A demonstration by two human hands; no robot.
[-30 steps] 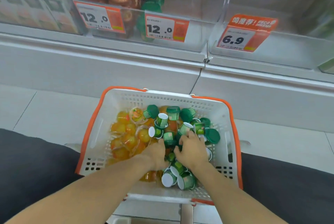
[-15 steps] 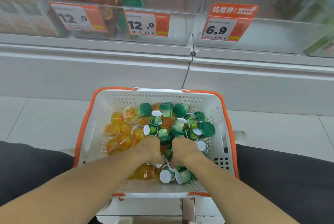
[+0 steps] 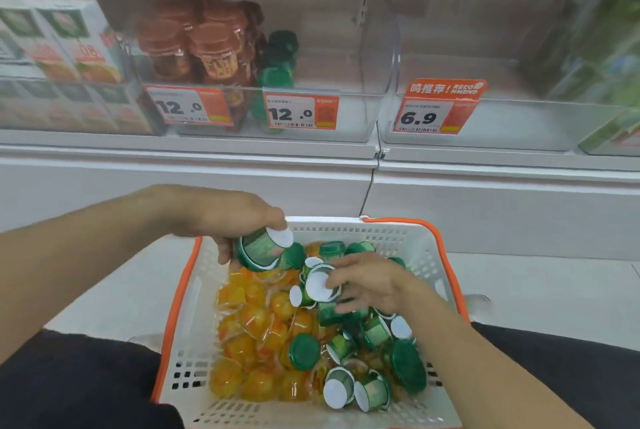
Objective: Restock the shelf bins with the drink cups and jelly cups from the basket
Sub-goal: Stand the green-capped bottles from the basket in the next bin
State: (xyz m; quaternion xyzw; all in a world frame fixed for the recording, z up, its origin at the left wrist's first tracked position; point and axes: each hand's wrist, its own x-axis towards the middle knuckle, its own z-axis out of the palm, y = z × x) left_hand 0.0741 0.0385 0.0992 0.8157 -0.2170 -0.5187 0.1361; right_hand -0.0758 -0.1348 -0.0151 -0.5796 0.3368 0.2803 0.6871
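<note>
Half a second ago both hands were buried side by side in the pile; now they have come apart and up. In the white basket (image 3: 408, 238) on the floor, orange jelly cups (image 3: 256, 331) fill the 9 o'clock half and green drink cups (image 3: 374, 390) the 3 o'clock half. The right hand (image 3: 370, 281) sits low over the green pile, fingers closed around a white-lidded drink cup (image 3: 317, 285). At 10 o'clock from it, the left hand (image 3: 228, 217) is raised above the basket's far left corner, gripping another green cup (image 3: 261, 248) tilted on its side. Beyond, at 12 o'clock, the clear shelf bin (image 3: 346, 106) with the 12.0 tag holds a few green bottles.
</note>
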